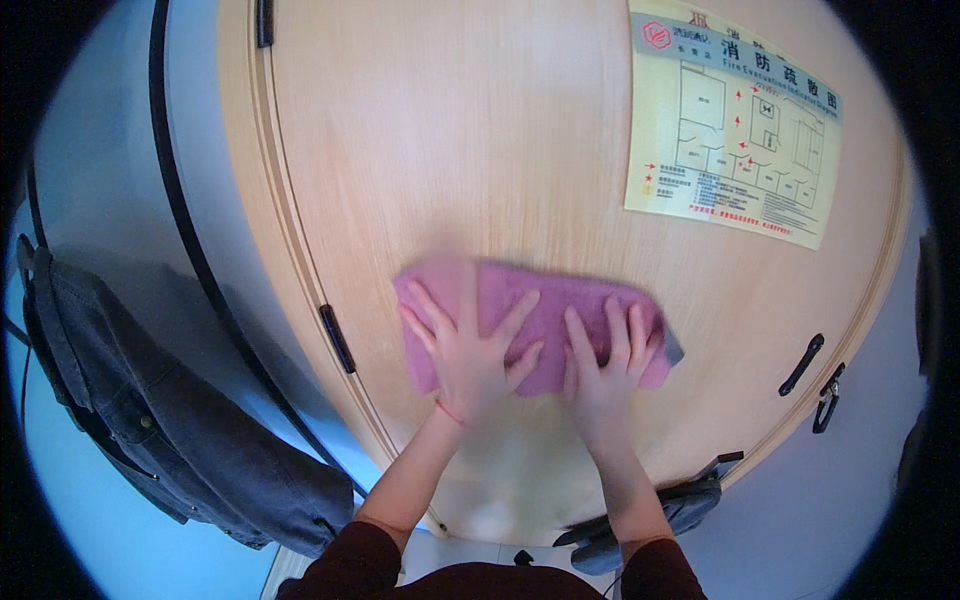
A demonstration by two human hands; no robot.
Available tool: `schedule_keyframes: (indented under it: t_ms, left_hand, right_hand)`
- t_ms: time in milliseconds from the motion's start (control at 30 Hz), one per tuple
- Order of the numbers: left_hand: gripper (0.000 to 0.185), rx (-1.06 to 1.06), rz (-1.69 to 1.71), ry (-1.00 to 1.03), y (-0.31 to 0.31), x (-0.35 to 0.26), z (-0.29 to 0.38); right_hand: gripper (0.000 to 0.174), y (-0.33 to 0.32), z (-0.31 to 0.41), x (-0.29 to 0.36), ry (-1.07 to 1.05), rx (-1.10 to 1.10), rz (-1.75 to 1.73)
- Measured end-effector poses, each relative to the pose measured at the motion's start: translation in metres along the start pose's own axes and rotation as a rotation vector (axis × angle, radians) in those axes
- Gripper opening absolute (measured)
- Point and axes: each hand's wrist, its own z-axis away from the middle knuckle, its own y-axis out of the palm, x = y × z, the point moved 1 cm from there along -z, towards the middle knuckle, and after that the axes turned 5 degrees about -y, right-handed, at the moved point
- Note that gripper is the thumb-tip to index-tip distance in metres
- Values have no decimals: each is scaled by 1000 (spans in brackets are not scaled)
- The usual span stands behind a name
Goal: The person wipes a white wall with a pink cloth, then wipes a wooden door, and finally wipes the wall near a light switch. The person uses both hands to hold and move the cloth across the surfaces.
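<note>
A pink cloth is spread flat against the light wooden door in front of me. My left hand presses on its left half with the fingers spread wide. On the right half lies my right hand, its fingers slightly bent over the cloth. Both palms keep the cloth against the door face. A small grey corner shows at the cloth's right end; what it belongs to is unclear. A thin red string circles my left wrist.
A printed evacuation diagram is fixed to the door's upper right. Black hinges line the left edge; a black handle and a door latch are at right. A dark jacket hangs at left. A dark grey fabric item hangs low right.
</note>
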Motion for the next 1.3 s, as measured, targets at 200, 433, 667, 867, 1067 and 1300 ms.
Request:
schedule_keyframes:
  t_ms: [200,433,667,867,1067,1300]
  left_hand:
    - [63,49,38,-42,-5,7,28]
    - [66,-110,75,20,-9,11,-23]
    - [64,116,30,-86,13,16,77]
    - [65,86,21,-71,3,20,59]
    - [66,-129,7,-97,0,21,0]
    - [65,75,-54,-147,43,17,131]
  right_hand:
    - [41,-10,12,7,-39,72,-42]
    - [39,-14,-42,-14,-38,52,-47]
    - [43,4,63,12,-132,171,34]
    - [46,-10,37,7,-82,285,-132]
    - [45,0,-21,7,-115,150,-67]
    - [51,17,96,22,-351,377,-67]
